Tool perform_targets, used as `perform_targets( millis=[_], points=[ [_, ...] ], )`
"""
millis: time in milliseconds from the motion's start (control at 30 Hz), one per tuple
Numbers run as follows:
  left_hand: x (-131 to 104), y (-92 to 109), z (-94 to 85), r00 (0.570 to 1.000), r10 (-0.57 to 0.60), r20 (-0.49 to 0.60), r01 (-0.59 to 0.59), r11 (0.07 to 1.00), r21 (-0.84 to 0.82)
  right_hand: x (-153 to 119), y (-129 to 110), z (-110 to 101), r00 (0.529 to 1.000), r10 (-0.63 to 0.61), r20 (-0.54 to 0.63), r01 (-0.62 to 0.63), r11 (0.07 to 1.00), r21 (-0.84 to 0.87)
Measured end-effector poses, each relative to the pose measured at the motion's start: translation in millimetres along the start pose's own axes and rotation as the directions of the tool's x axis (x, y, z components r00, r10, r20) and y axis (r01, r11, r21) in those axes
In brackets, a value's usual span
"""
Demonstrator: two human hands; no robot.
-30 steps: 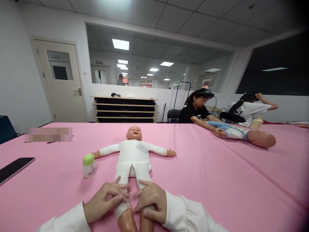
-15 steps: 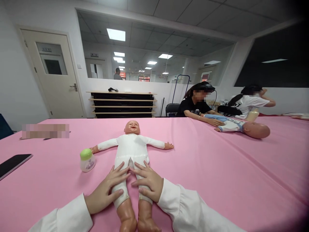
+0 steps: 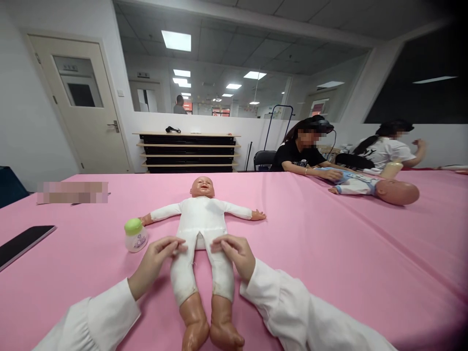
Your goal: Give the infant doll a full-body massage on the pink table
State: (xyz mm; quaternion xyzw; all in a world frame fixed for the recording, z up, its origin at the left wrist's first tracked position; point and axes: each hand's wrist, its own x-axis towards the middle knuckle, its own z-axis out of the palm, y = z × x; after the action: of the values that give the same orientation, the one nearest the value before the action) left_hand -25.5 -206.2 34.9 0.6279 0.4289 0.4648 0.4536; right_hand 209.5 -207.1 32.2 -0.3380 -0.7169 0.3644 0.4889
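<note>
A baby doll (image 3: 203, 214) with a white cloth body lies on its back on the pink-covered table (image 3: 310, 258), its arms spread and its feet toward me. Over the doll's thigh on the left side is my left hand (image 3: 155, 261), its thumb and fingers drawn together. My right hand (image 3: 237, 253) is bent in a similar way at the other thigh, fingertips near the cloth. Whether either hand pinches the cloth is too small to tell. A small bottle with a green cap (image 3: 136, 236) stands beside the doll's hand at the left.
A phone (image 3: 25, 243) lies at the left edge, with a blurred flat item (image 3: 72, 192) behind it. Across the table at the right, a person in black (image 3: 302, 156) handles another doll (image 3: 397, 191); a second person in white (image 3: 389, 151) sits beyond, near a bottle (image 3: 391, 169).
Both my hands have moved up from the doll's legs and apart, and their spread fingers have drawn together. The view has shifted slightly.
</note>
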Motion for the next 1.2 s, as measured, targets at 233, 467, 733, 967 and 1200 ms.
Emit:
perform_targets(
  millis=[233, 467, 733, 967, 1200],
  points=[
    [125, -26, 18.2, 0.967, 0.201, -0.157, -0.078, 0.819, 0.568, 114, 49, -3, 0.99, 0.139, 0.031, -0.097, 0.818, -0.566],
    [149, -72, -5.8, 0.998, 0.062, -0.031, -0.013, 0.607, 0.795, 109, 100, -35, 0.965, 0.257, -0.054, -0.211, 0.633, -0.745],
    [138, -66, -6.3, 0.842, 0.2, -0.502, 0.375, 0.452, 0.809, 95, 97, -47, 0.823, 0.054, -0.566, -0.544, 0.363, -0.757],
    [148, -67, -3.6, 0.983, 0.184, -0.015, -0.098, 0.589, 0.802, 102, 101, -39, 0.998, 0.061, -0.021, -0.053, 0.597, -0.8],
    [147, -73, -8.6, 0.963, 0.188, -0.194, 0.095, 0.437, 0.894, 104, 108, -44, 0.959, 0.172, -0.225, -0.279, 0.443, -0.852]
  ],
)
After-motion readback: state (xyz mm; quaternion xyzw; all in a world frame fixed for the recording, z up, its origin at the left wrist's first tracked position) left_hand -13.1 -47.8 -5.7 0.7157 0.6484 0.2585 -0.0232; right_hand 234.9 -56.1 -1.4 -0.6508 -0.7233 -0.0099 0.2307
